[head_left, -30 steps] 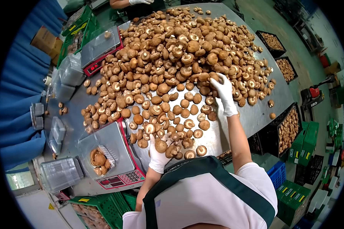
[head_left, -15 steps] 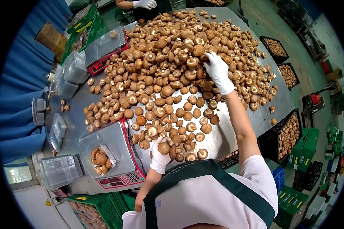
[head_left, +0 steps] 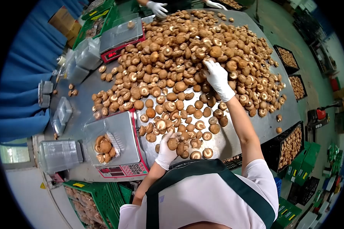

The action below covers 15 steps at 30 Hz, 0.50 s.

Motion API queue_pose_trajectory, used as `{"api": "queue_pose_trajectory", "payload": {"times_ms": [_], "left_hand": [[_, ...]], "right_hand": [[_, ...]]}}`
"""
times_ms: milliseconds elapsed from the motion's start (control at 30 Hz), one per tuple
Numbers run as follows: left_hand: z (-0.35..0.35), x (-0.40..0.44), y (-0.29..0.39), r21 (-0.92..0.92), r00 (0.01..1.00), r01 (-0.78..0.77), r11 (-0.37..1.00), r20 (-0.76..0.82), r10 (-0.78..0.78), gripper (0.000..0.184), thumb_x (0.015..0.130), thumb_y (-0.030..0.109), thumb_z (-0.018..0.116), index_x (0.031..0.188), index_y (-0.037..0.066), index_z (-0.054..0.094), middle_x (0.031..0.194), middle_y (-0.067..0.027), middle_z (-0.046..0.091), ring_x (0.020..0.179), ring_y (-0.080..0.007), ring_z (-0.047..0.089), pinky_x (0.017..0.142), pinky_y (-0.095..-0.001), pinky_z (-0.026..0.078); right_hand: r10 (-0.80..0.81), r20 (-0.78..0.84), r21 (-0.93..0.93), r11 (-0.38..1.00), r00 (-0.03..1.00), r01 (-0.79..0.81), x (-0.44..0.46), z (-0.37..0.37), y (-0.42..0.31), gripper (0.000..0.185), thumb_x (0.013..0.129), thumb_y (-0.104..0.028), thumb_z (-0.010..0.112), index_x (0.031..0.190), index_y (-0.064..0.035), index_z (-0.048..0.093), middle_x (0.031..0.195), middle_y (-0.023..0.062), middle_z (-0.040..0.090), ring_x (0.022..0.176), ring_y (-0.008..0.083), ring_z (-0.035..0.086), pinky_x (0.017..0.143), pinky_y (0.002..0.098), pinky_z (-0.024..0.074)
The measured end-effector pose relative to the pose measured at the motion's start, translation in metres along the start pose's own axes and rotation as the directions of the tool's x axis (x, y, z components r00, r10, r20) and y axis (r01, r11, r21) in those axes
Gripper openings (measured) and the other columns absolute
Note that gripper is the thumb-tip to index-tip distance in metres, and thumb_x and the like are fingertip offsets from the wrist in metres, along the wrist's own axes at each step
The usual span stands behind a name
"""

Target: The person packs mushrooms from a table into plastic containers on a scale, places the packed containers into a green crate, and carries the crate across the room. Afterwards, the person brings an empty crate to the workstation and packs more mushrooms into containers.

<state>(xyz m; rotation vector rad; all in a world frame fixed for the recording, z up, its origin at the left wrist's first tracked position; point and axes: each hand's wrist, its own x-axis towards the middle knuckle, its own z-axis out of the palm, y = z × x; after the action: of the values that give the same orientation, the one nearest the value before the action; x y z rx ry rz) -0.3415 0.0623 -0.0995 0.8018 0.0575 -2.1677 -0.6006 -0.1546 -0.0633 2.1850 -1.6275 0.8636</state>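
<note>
A big heap of brown shiitake mushrooms (head_left: 179, 49) covers the metal table. My left hand (head_left: 165, 155), in a white glove, is curled round a shiitake mushroom (head_left: 172, 144) at the near edge, with loose ones close by. My gloved right hand (head_left: 218, 79) reaches into the near face of the heap. Its fingers are bent together on a mushroom (head_left: 208, 60), partly hidden by them. Left of my left hand is a red-edged scale (head_left: 123, 131), bearing a clear plastic tray (head_left: 116, 143) with several mushrooms in it.
A second scale (head_left: 122, 36) stands at the far left, near stacked clear trays (head_left: 84, 57). More clear trays (head_left: 60, 155) lie at the near left. Black crates of mushrooms (head_left: 289, 147) line the right side. Across the table is another person's gloved hand (head_left: 157, 8).
The view has shifted, so the table sits further right in it. My right hand has moved slightly left and nearer along the heap. Across the table, the other person's hands have moved; two now show.
</note>
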Motion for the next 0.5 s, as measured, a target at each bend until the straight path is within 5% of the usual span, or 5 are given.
{"api": "queue_pose_trajectory", "payload": {"times_ms": [100,167,233,367,500], "left_hand": [[-0.001,-0.003,-0.006,0.201,0.977,-0.199,0.959,-0.033,0.210,0.035,0.089,0.033,0.046,0.103,0.001,0.052,0.089,-0.0100,0.056,0.086,-0.0221,0.056,0.078,-0.0396,0.050],[0.008,-0.010,-0.002,0.168,0.980,-0.189,0.967,-0.035,0.197,0.030,0.087,0.029,0.048,0.100,0.002,0.054,0.087,-0.0095,0.056,0.085,-0.0233,0.056,0.078,-0.0421,0.050],[0.004,-0.008,-0.001,0.210,0.978,-0.184,0.960,-0.059,0.201,0.029,0.084,0.028,0.049,0.096,0.003,0.055,0.086,-0.0093,0.055,0.084,-0.0250,0.057,0.077,-0.0448,0.050],[-0.003,-0.005,0.003,-0.049,0.994,-0.044,0.998,-0.103,0.038,0.029,0.083,0.029,0.050,0.094,0.002,0.056,0.082,-0.0093,0.055,0.081,-0.0258,0.057,0.076,-0.0468,0.051],[-0.004,-0.009,0.009,-0.106,0.995,-0.035,0.994,-0.096,0.024,0.029,0.084,0.028,0.049,0.093,0.002,0.057,0.081,-0.0101,0.057,0.079,-0.0254,0.057,0.076,-0.0434,0.051]], "right_hand": [[0.012,0.104,0.217,0.976,0.995,-0.035,-0.004,0.007,-0.028,0.032,0.073,-0.015,0.065,0.103,-0.0101,0.058,0.098,0.0050,0.061,0.085,0.0239,0.059,0.067,0.0339,0.0501],[-0.018,0.318,0.243,0.968,0.948,-0.063,-0.010,0.019,-0.049,0.031,0.074,-0.017,0.064,0.104,-0.0114,0.059,0.095,0.0049,0.063,0.085,0.0254,0.059,0.068,0.0349,0.0501],[-0.122,0.279,0.328,0.944,0.953,0.025,-0.014,0.028,-0.071,0.031,0.072,-0.014,0.062,0.103,-0.0102,0.059,0.089,0.0067,0.062,0.081,0.0263,0.060,0.065,0.0358,0.0497],[-0.238,0.358,0.108,0.971,0.903,0.213,-0.025,0.063,-0.087,0.023,0.069,-0.005,0.056,0.092,-0.0072,0.058,0.087,0.0061,0.058,0.074,0.0249,0.058,0.058,0.0326,0.0487],[-0.238,0.318,0.232,0.958,0.918,0.168,-0.028,0.072,-0.082,0.028,0.066,-0.005,0.059,0.094,-0.0070,0.057,0.088,0.0093,0.060,0.077,0.0272,0.059,0.060,0.0353,0.0488]]}}
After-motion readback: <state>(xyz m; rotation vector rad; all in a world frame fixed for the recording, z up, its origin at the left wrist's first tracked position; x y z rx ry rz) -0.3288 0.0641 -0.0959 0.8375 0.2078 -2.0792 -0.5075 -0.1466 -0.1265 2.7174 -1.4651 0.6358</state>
